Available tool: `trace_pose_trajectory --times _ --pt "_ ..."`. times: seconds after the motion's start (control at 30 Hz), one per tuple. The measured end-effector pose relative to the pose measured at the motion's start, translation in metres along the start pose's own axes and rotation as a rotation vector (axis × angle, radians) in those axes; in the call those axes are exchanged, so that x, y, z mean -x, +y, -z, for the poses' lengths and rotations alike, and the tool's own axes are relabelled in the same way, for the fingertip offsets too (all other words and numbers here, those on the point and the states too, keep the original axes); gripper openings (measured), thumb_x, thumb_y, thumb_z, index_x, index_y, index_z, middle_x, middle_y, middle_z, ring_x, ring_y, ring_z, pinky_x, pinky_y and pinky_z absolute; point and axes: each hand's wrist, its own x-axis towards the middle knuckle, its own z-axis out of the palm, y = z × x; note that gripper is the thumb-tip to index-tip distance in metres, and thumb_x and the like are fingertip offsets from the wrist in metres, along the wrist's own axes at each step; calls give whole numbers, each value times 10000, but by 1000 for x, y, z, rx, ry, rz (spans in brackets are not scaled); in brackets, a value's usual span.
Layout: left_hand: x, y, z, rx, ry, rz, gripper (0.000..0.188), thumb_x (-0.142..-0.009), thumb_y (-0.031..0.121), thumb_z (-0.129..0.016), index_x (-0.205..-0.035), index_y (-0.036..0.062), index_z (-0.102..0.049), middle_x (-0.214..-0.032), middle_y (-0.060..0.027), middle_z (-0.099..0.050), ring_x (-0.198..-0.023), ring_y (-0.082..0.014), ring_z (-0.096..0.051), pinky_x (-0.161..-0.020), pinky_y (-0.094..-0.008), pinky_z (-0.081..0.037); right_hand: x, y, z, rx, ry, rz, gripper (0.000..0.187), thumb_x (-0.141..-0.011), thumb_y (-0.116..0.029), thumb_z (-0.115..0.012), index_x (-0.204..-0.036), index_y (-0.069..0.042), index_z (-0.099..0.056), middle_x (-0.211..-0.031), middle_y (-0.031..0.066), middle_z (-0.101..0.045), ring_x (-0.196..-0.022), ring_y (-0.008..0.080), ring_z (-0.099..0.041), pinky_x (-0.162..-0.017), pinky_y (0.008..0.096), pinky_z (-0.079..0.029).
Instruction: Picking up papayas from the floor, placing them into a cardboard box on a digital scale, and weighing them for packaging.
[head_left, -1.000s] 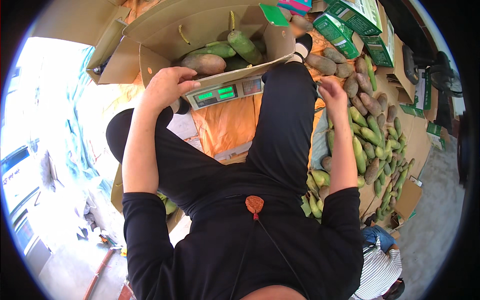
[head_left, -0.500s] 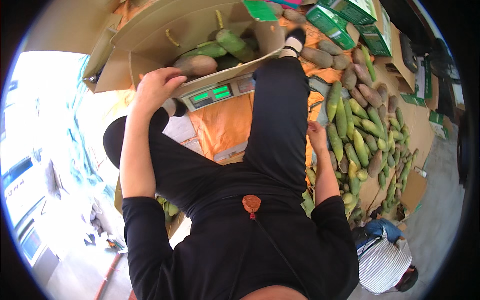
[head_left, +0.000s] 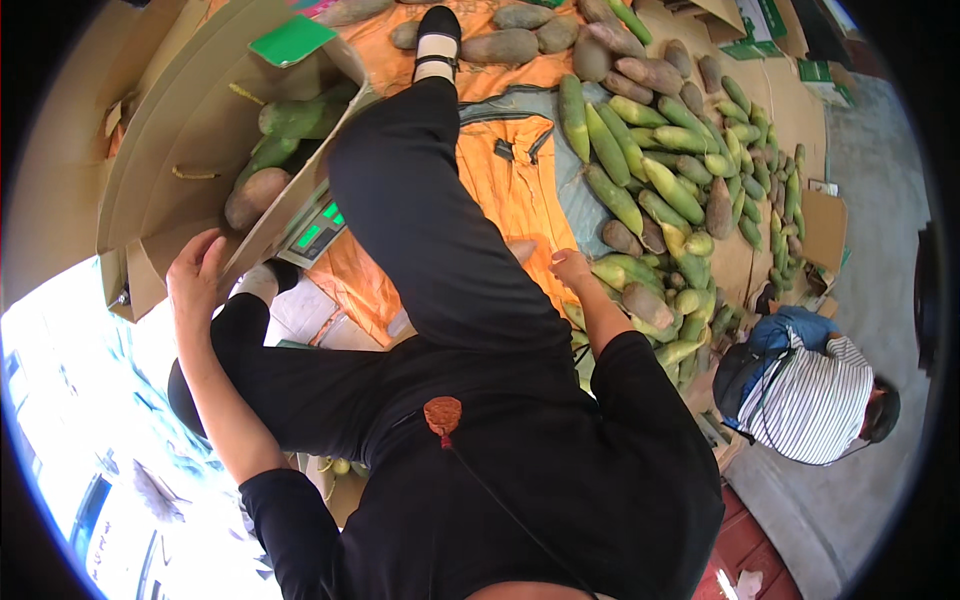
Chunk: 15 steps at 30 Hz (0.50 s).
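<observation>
My left hand [head_left: 197,270] is at the near edge of a big cardboard box [head_left: 150,190], its fingers apart and nothing held. Inside the box lie long green vegetables [head_left: 300,118] and a brown-skinned one [head_left: 256,197] close to that hand. The box rests by a scale with a lit green display [head_left: 312,238]. To the right of my bent leg, my right hand [head_left: 570,268] has its fingers curled above the orange sheet; whatever is in them is hidden. A brownish vegetable [head_left: 522,250] shows between that hand and my leg.
A large pile of green and brown vegetables [head_left: 665,190] covers cardboard on the right. More brown ones [head_left: 500,46] lie beyond my foot. Another person in a striped shirt [head_left: 810,400] is bent over at the right. Green and white cartons [head_left: 760,25] stand at the far right.
My view has swung to the right, so the box and scale sit farther left. My left hand stays near the box edge; my right hand remains beside my right leg.
</observation>
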Motion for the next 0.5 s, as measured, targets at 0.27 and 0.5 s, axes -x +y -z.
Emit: trace_pose_trajectory --times 0.27,0.5 --pt "-3 -9 -1 -54 48 9 256 -907 230 -603 -1064 43 -681 -974 -123 -699 -939 -220 -656 -848 -318 -480 30 -40 -15 -308 -112 -187 450 -816 -304 -692 -1183 -76 -563 -995 95 -643 -788 183 -639 -589 345 -523" --pt "-13 -18 -10 -18 61 19 257 -908 240 -607 -1054 43 -683 -952 -120 -698 -906 -207 -653 -829 -314 -481 33 -93 -15 -499 -250 -301 628 -769 -470 -712 -1220 -73 -525 -1107 103 -599 -925 242 -618 -672 440 -532"
